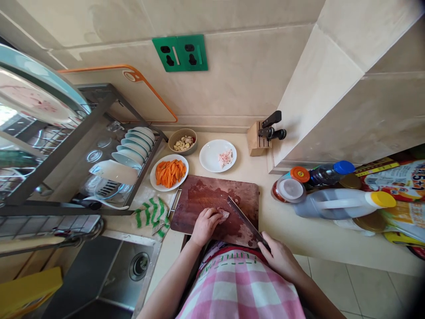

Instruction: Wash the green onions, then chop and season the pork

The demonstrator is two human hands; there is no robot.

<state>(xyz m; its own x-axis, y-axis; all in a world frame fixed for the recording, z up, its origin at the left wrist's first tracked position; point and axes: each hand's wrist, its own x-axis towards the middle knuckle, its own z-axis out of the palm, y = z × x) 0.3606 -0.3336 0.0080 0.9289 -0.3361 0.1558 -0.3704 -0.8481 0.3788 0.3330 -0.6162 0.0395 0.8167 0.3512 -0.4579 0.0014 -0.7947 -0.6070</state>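
Note:
A dark brown cutting board (206, 195) lies on the counter before me, wet in places. On it, my left hand (206, 225) presses its fingertips onto a small piece of pale pink raw meat (223, 215). My right hand (277, 254) grips the handle of a kitchen knife (244, 217), whose blade slants across the board just right of the meat. Behind the board, a white oval plate (209, 155) carries a small heap of chopped pale meat (226, 158). Sliced carrots (170, 173) fill another white plate (153, 179) at the board's back left corner.
A bowl (194, 149) of garlic-like pieces stands at the wall beside a wooden knife block (255, 141). To the left are a dish rack (109, 99), a striped cloth (152, 217) and a sink (151, 261). Jars and a yellow-capped jug (341, 204) crowd the right.

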